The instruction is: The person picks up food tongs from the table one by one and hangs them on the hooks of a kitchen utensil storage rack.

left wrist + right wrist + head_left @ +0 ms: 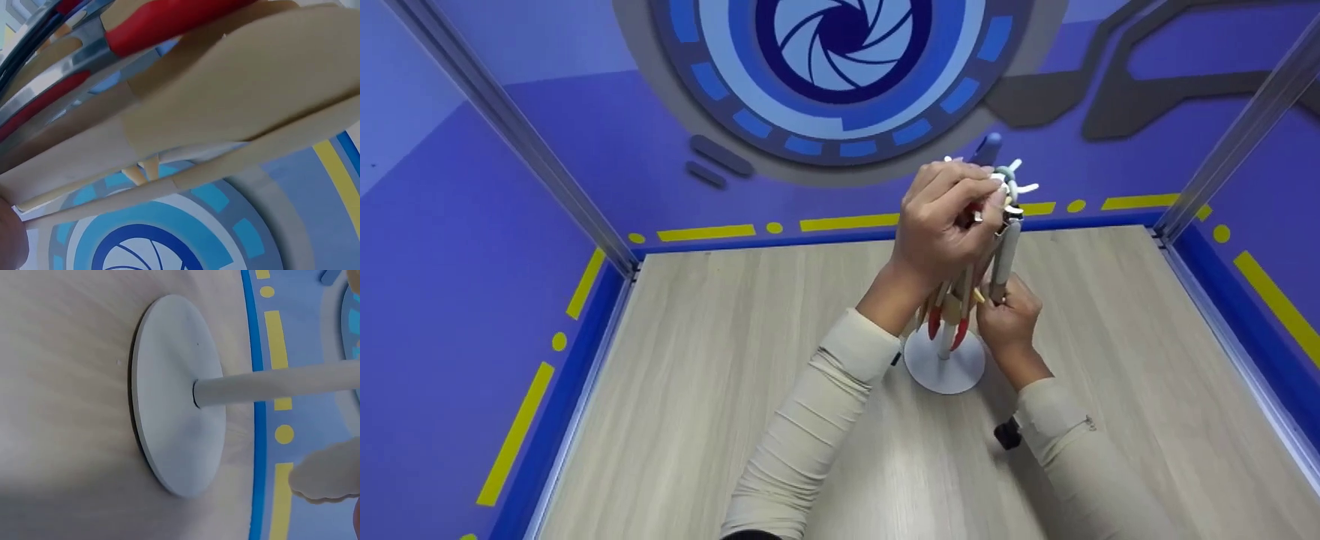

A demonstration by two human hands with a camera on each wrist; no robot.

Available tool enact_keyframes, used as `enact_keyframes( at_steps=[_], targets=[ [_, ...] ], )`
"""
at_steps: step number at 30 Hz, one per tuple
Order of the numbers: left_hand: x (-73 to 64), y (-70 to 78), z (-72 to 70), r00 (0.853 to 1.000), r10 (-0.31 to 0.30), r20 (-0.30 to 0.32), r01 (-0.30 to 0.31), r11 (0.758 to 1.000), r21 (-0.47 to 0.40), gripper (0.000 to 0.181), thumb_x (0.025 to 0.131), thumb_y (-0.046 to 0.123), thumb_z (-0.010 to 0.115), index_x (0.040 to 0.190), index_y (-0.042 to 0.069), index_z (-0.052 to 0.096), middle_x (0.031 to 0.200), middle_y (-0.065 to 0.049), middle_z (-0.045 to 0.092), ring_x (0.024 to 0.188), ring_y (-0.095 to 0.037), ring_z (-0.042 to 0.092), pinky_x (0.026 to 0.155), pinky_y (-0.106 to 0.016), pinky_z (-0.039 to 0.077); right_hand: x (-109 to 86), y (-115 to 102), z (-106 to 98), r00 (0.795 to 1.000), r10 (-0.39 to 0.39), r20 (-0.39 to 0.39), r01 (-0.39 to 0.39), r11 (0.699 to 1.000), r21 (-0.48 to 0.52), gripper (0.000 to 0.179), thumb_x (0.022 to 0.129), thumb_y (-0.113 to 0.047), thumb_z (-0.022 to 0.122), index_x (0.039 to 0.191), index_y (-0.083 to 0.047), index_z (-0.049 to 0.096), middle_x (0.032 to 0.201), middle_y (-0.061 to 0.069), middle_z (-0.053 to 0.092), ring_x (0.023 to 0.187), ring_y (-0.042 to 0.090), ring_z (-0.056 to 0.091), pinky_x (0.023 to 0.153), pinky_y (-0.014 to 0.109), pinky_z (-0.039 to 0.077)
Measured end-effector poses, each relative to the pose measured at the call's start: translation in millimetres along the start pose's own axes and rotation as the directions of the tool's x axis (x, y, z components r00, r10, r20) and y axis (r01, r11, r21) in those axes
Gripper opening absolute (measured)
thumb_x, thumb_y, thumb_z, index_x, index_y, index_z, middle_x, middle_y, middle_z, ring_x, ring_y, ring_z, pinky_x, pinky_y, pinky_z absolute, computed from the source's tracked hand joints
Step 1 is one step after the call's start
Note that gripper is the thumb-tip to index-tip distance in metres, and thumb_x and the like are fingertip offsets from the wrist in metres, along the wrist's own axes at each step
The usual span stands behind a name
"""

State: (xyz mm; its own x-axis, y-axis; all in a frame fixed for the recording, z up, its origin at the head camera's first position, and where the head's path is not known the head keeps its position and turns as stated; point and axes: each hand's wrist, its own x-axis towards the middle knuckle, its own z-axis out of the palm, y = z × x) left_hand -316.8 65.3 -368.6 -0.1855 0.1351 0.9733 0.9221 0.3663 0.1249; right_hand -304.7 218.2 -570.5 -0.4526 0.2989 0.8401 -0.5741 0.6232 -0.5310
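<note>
A utensil stand with a round white base (pixel 952 375) and white curved hooks (pixel 1026 188) at its top stands upright. My left hand (pixel 941 214) is at the top, fingers curled and fingertips gripping by the hooks; its palm side is hidden. Hanging below it are tongs with red tips (pixel 961 334) and wooden utensils, a broad wooden blade (pixel 253 84) filling the left wrist view. Lower on the right, my right hand (pixel 1011 315) grips a long pale grey utensil (pixel 1006 251). Beside a fingertip in the right wrist view is a grey, wavy-edged piece (pixel 326 472).
The stand's pole (pixel 275 387) rises from the base on a pale wood-grain table (pixel 720 360). Behind is a blue-purple printed panel (pixel 585 150), with metal posts (pixel 521 142) at the corners. A blue rounded utensil end (pixel 988 146) sticks up behind the left hand.
</note>
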Motion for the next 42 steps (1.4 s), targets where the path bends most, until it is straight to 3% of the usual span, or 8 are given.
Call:
enact_keyframes(
  at_steps=[5, 10, 15, 22, 27, 33, 37, 42],
  targets=[
    [-1.5, -2.5, -3.4, 0.998, -0.042, 0.049, 0.043, 0.999, -0.025, 0.016, 0.096, 0.018, 0.073, 0.101, 0.006, 0.081, 0.107, -0.008, 0.079, 0.107, -0.021, 0.071, 0.11, -0.023, 0.051, 14.2, 4, -20, 0.981, -0.021, 0.195, 0.051, 0.988, -0.148, 0.02, 0.089, -0.013, 0.065, 0.078, 0.002, 0.058, 0.068, 0.014, 0.051, 0.058, 0.013, 0.04, 0.053, 0.035, 0.032],
    [-9.4, -5.4, -11.9, 0.994, -0.063, 0.094, 0.064, 0.998, -0.005, 0.022, 0.098, 0.021, 0.072, 0.111, 0.004, 0.079, 0.12, -0.013, 0.074, 0.124, -0.026, 0.066, 0.12, -0.027, 0.046, 25.5, 2, -34, 0.923, -0.043, 0.382, 0.149, 0.956, -0.254, 0.021, 0.085, -0.013, 0.068, 0.099, 0.002, 0.063, 0.084, 0.015, 0.06, 0.062, 0.024, 0.056, 0.051, 0.04, 0.047],
    [-12.0, -7.9, -18.2, 0.993, -0.072, 0.098, 0.071, 0.997, 0.014, 0.026, 0.1, 0.024, 0.072, 0.116, 0.004, 0.076, 0.133, -0.017, 0.07, 0.139, -0.032, 0.06, 0.125, -0.029, 0.042, 34.5, 2, -40, 0.858, -0.076, 0.508, 0.204, 0.958, -0.201, 0.037, 0.082, -0.013, 0.076, 0.114, 0.001, 0.062, 0.089, 0.015, 0.059, 0.069, 0.02, 0.053, 0.056, 0.038, 0.049],
    [-15.3, -8.3, -24.1, 0.988, -0.063, 0.14, 0.066, 0.998, -0.011, 0.044, 0.1, 0.028, 0.071, 0.135, 0.002, 0.063, 0.151, -0.023, 0.057, 0.15, -0.037, 0.05, 0.13, -0.035, 0.036, 42.4, 3, -46, 0.784, -0.154, 0.602, 0.262, 0.96, -0.096, 0.052, 0.081, -0.021, 0.085, 0.121, 0.001, 0.061, 0.092, 0.015, 0.059, 0.075, 0.018, 0.049, 0.062, 0.037, 0.046],
    [-19.6, -9.9, -28.5, 0.979, -0.084, 0.184, 0.088, 0.996, -0.017, 0.055, 0.1, 0.032, 0.07, 0.145, 0.002, 0.057, 0.158, -0.025, 0.051, 0.157, -0.036, 0.043, 0.133, -0.037, 0.031, 51.3, 3, -53, 0.746, -0.144, 0.65, 0.221, 0.975, -0.037, 0.071, 0.08, -0.025, 0.089, 0.14, -0.001, 0.058, 0.11, 0.017, 0.066, 0.088, 0.02, 0.055, 0.075, 0.041, 0.049],
    [-28.1, -13.3, -43.4, 0.969, -0.14, 0.205, 0.149, 0.988, -0.028, 0.061, 0.098, 0.031, 0.071, 0.15, 0.003, 0.053, 0.161, -0.023, 0.05, 0.157, -0.031, 0.045, 0.133, -0.037, 0.031, 61.7, 5, -64, 0.684, -0.066, 0.727, 0.137, 0.99, -0.039, 0.089, 0.08, -0.032, 0.09, 0.157, -0.01, 0.051, 0.143, 0.018, 0.064, 0.123, 0.035, 0.061, 0.105, 0.059, 0.048],
    [-40.1, -17.2, -57.5, 0.963, -0.174, 0.204, 0.181, 0.983, -0.015, 0.058, 0.102, 0.035, 0.062, 0.15, 0.004, 0.054, 0.159, -0.019, 0.054, 0.152, -0.027, 0.05, 0.131, -0.037, 0.035, 66.6, 6, -70, 0.668, 0.015, 0.744, 0.096, 0.99, -0.106, 0.088, 0.08, -0.039, 0.09, 0.155, -0.01, 0.054, 0.151, 0.018, 0.059, 0.139, 0.041, 0.055, 0.116, 0.069, 0.041],
    [-64.7, -23.3, -73.7, 0.96, -0.209, 0.187, 0.205, 0.978, 0.044, 0.063, 0.112, 0.05, 0.04, 0.149, 0.001, 0.056, 0.153, -0.018, 0.06, 0.147, -0.028, 0.054, 0.129, -0.039, 0.038, 63.4, 11, -81, 0.685, 0.046, 0.727, 0.089, 0.985, -0.147, 0.077, 0.083, -0.035, 0.085, 0.149, -0.006, 0.058, 0.149, 0.021, 0.06, 0.139, 0.044, 0.054, 0.115, 0.072, 0.038]
  ],
)
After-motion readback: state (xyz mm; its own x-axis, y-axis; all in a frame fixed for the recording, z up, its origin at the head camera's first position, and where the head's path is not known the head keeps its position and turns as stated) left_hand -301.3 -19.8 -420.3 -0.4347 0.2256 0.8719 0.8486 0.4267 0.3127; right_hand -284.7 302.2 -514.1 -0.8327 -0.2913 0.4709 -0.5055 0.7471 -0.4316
